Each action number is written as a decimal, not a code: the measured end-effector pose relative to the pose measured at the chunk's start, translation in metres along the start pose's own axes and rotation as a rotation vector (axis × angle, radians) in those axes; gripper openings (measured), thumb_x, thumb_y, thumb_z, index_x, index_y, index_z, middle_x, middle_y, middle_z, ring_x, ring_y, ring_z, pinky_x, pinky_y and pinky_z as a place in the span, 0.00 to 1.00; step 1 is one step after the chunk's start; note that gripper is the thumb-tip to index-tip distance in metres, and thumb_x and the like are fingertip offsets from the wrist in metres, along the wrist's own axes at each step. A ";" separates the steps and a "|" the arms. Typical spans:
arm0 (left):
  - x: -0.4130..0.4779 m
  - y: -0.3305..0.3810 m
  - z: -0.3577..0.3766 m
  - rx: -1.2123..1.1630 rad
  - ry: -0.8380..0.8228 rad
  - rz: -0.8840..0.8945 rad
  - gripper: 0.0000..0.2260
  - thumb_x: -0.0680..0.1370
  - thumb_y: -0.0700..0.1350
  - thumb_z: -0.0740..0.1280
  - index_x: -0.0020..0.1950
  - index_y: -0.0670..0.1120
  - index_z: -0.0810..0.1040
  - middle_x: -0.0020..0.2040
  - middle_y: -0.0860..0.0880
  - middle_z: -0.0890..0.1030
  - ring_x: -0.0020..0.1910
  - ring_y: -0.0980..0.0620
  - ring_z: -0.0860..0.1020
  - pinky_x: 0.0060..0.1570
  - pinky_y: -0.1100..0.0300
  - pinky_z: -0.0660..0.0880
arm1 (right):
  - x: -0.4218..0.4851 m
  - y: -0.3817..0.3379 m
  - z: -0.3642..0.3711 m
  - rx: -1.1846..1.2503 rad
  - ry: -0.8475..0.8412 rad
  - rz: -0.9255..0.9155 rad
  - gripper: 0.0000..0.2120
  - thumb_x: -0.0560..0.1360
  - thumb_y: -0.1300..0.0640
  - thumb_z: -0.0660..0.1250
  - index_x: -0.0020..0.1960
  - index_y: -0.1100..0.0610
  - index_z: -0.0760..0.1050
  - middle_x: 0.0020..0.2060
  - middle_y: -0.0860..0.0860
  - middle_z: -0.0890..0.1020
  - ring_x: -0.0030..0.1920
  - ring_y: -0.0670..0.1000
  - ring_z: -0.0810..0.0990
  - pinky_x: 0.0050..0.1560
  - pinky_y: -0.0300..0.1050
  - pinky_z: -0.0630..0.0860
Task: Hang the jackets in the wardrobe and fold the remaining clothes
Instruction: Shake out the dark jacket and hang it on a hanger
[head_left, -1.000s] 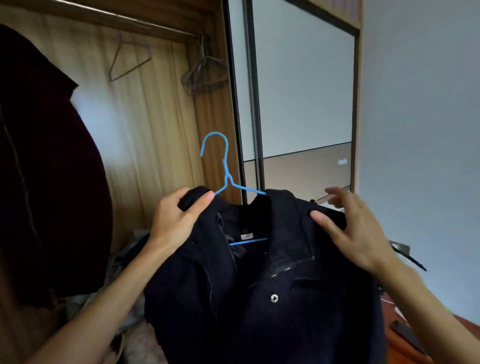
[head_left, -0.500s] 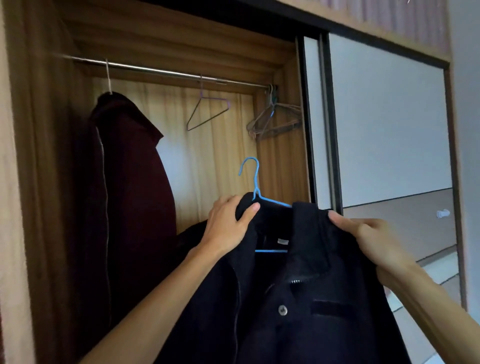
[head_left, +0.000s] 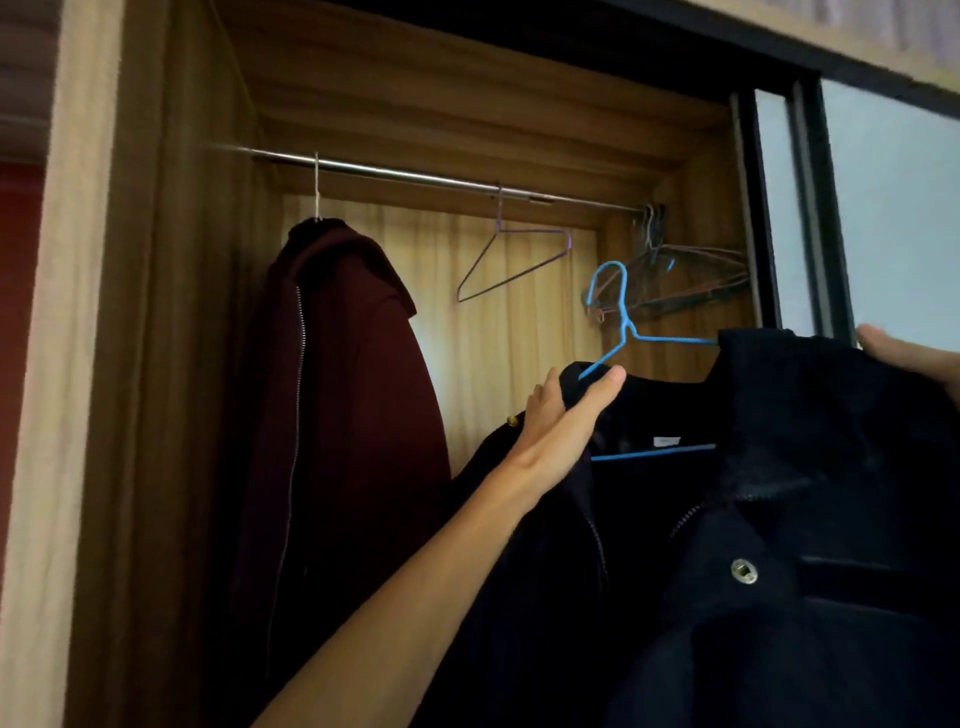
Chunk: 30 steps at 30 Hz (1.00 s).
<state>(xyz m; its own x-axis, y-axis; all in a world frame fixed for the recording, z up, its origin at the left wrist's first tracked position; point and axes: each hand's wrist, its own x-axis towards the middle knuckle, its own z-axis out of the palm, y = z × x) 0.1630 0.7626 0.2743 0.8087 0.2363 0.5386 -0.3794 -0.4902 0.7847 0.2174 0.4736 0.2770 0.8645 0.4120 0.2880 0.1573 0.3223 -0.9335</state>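
Hanging from a blue hanger (head_left: 623, 332), the black jacket (head_left: 779, 545) fills the head view from the centre out to 4 o'clock, in front of the open wardrobe (head_left: 156, 364). Its front faces the camera, collar up and body falling straight down, so its long axis is near vertical. The hanger's bottom bar runs from 9 to 3 o'clock, a touch higher at the 3 o'clock end. Its hook stands upright with the open tip curling towards 9 o'clock, below the rail (head_left: 415, 176) and not on it.

The left hand (head_left: 566, 410) grips the jacket's shoulder over the hanger's arm, thumb across the front and fingers tucked behind the cloth. The right hand (head_left: 909, 358), at 3 o'clock, lies on top of the other shoulder; the frame edge cuts it off, so I cannot tell how its fingers close.

On the rail, a maroon jacket (head_left: 337, 389) hangs at 9 o'clock, a bare purple hanger (head_left: 511, 260) at 12, and a bunch of wire hangers (head_left: 685, 280) at 1 o'clock, just behind the blue hook. A sliding door (head_left: 893, 208) stands at 2 o'clock.
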 end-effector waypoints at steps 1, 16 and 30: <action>0.012 -0.004 -0.001 -0.024 -0.007 -0.033 0.41 0.73 0.73 0.61 0.80 0.55 0.54 0.79 0.55 0.57 0.73 0.58 0.59 0.71 0.54 0.57 | 0.007 0.008 0.008 0.087 -0.062 -0.010 0.40 0.67 0.26 0.65 0.74 0.43 0.68 0.69 0.72 0.66 0.69 0.72 0.66 0.75 0.66 0.49; 0.141 -0.028 -0.103 0.136 0.473 -0.078 0.55 0.49 0.88 0.52 0.62 0.54 0.79 0.57 0.50 0.83 0.57 0.46 0.80 0.62 0.46 0.73 | 0.148 -0.009 0.193 0.233 0.009 -0.388 0.08 0.78 0.56 0.67 0.43 0.58 0.76 0.36 0.53 0.80 0.30 0.48 0.79 0.26 0.36 0.75; 0.186 0.024 -0.162 0.517 0.606 0.211 0.31 0.79 0.69 0.51 0.80 0.57 0.59 0.78 0.51 0.64 0.79 0.48 0.59 0.77 0.47 0.56 | 0.263 -0.086 0.322 0.167 0.078 -0.607 0.19 0.79 0.54 0.58 0.62 0.67 0.75 0.60 0.60 0.80 0.61 0.60 0.78 0.64 0.51 0.74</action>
<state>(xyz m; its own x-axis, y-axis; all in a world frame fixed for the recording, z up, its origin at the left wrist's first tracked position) 0.2313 0.9308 0.4435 0.3040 0.4352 0.8474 -0.1219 -0.8645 0.4877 0.2774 0.8284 0.5020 0.6778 0.0529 0.7333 0.5592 0.6105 -0.5609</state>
